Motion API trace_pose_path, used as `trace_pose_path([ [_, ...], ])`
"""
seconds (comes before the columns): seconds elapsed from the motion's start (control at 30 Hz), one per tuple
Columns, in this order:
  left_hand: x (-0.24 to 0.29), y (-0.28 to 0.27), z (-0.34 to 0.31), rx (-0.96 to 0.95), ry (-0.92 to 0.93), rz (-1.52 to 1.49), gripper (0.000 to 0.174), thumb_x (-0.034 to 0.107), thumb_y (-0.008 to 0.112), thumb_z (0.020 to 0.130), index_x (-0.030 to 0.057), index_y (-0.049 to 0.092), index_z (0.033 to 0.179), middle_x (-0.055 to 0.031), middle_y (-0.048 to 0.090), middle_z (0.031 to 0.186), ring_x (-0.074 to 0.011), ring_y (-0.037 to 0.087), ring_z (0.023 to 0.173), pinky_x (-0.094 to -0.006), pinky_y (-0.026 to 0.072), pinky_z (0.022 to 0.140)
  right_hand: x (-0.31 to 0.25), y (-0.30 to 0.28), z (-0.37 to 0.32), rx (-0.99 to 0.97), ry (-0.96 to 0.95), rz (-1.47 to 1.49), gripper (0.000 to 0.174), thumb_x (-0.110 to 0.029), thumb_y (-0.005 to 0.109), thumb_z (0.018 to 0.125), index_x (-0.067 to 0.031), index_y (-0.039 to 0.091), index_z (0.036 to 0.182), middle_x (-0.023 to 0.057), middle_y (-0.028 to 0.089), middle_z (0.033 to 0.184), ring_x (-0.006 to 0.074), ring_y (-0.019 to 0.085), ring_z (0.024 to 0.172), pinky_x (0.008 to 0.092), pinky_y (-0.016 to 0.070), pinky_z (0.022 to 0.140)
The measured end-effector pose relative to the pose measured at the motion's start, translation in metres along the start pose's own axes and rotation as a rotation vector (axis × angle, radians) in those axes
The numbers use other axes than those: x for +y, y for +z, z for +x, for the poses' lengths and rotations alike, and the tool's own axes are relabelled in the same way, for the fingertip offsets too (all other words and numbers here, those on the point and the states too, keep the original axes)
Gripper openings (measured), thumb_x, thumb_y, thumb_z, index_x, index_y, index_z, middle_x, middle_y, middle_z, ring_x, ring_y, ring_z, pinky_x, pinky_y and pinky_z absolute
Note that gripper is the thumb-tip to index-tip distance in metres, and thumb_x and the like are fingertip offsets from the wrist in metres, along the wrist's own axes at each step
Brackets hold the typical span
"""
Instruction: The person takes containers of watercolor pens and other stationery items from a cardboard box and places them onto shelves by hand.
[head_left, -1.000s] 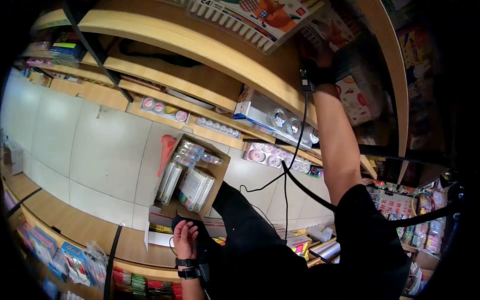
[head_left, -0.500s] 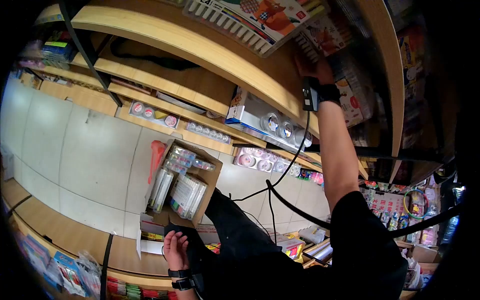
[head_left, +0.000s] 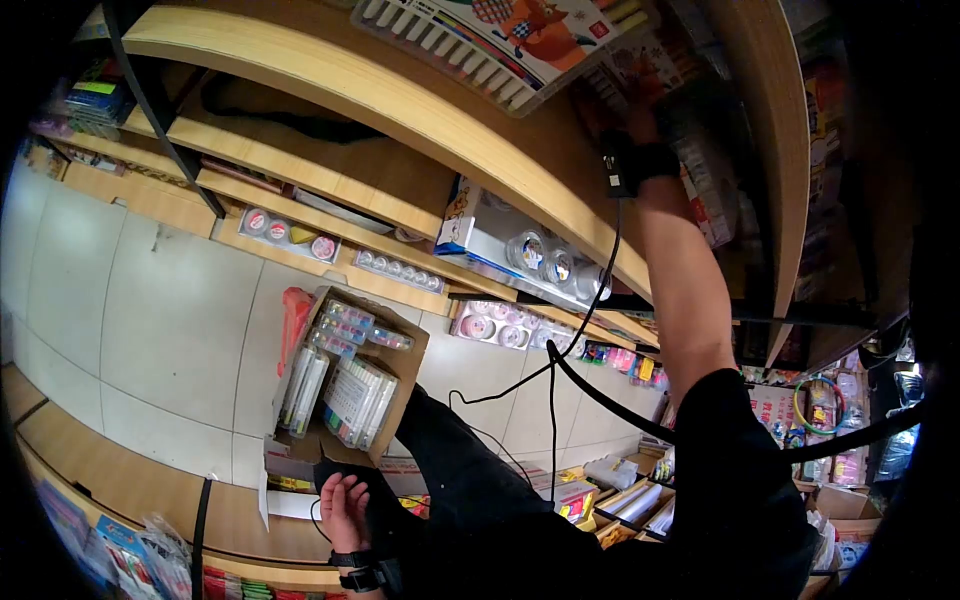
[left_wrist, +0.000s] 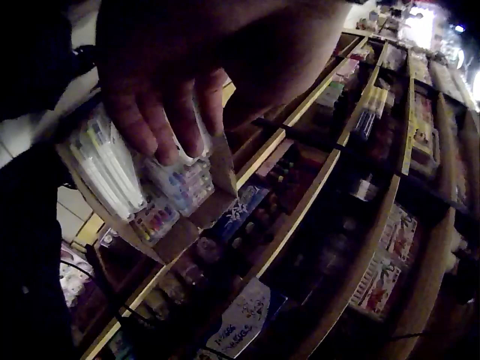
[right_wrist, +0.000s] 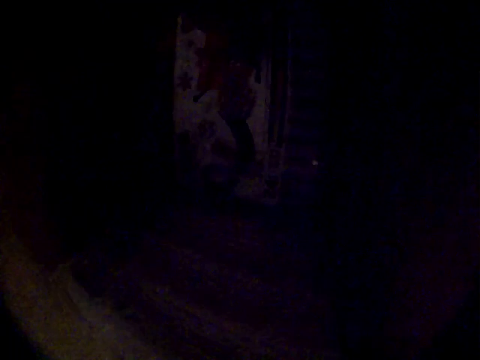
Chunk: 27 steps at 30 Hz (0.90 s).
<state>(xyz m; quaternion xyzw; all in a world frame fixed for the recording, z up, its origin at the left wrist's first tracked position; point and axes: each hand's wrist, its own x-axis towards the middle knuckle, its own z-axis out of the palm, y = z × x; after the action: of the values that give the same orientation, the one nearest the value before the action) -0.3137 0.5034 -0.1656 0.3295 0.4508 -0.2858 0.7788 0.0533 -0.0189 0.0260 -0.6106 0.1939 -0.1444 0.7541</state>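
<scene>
My right hand [head_left: 638, 122] reaches deep into the dark shelf, among flat marker sets [head_left: 640, 65] with printed covers. Shadow hides its fingers, and I cannot tell whether it holds anything. The right wrist view is nearly black, with only a faint patterned pack [right_wrist: 221, 112] showing. Low on the other side, my left hand [head_left: 345, 508] hangs with loosely bent fingers and nothing in its palm. It is beside an open cardboard box [head_left: 408, 385] holding clear cases of pens [head_left: 360, 400] and smaller clear packs [head_left: 345, 325]. In the left wrist view its fingers [left_wrist: 180, 124] overlap the cases.
A large clear marker case [head_left: 500, 45] lies on the upper shelf [head_left: 400, 95]. Below are a display box of round tubs [head_left: 540, 255] and more tubs [head_left: 490, 325]. A black cable [head_left: 605, 420] hangs across the front. A lower shelf unit [head_left: 110, 450] stands behind the left hand.
The view has shifted, so the cardboard box and shelves appear further left. My right hand stays inside the shelf; its wrist has turned slightly. The left hand remains loose beside the box.
</scene>
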Motion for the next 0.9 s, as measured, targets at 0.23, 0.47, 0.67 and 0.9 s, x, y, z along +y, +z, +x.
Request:
trace_pose_path([
  [0.23,0.003,-0.003,-0.004,0.040,0.029,0.006,0.022,0.019,0.052,0.089,0.0091,0.051,0.109,-0.0073,0.060,0.097,-0.0163,0.060,0.080,-0.0254,0.0484,0.068,0.004,-0.051,0.036,-0.142,-0.169,-0.688,0.045,-0.038,0.036,0.093,-0.0104,0.038,0.128,0.0107,0.043,0.128,0.0238,0.042,0.114,0.0330,0.0373,0.093],
  [0.47,-0.003,-0.006,0.004,0.029,-0.002,0.001,0.023,0.020,0.053,0.089,0.0085,0.051,0.109,-0.0072,0.060,0.097,-0.0159,0.059,0.080,-0.0253,0.0481,0.069,0.001,-0.015,0.014,0.295,-0.645,-1.326,0.046,-0.021,0.043,0.086,-0.0055,0.037,0.129,0.0147,0.039,0.132,0.0303,0.036,0.121,0.0414,0.0245,0.104],
  [0.67,-0.007,-0.003,0.007,0.022,-0.016,-0.009,0.024,0.021,0.053,0.088,0.0080,0.050,0.109,-0.0080,0.060,0.097,-0.0174,0.059,0.080,-0.0257,0.0474,0.067,0.004,-0.021,0.026,0.307,-0.903,-1.417,0.053,-0.037,0.057,0.076,-0.0062,0.048,0.118,0.0165,0.045,0.123,0.0338,0.037,0.118,0.0440,0.0217,0.104],
  [0.9,-0.009,0.000,0.009,0.035,-0.011,-0.008,0.024,0.020,0.053,0.088,0.0075,0.050,0.109,-0.0092,0.060,0.097,-0.0183,0.060,0.079,-0.0267,0.0478,0.067,-0.006,-0.007,0.024,0.314,-0.968,-1.625,0.063,-0.019,0.077,0.065,-0.0021,0.045,0.117,0.0110,0.055,0.111,0.0236,0.052,0.099,0.0348,0.0442,0.082],
])
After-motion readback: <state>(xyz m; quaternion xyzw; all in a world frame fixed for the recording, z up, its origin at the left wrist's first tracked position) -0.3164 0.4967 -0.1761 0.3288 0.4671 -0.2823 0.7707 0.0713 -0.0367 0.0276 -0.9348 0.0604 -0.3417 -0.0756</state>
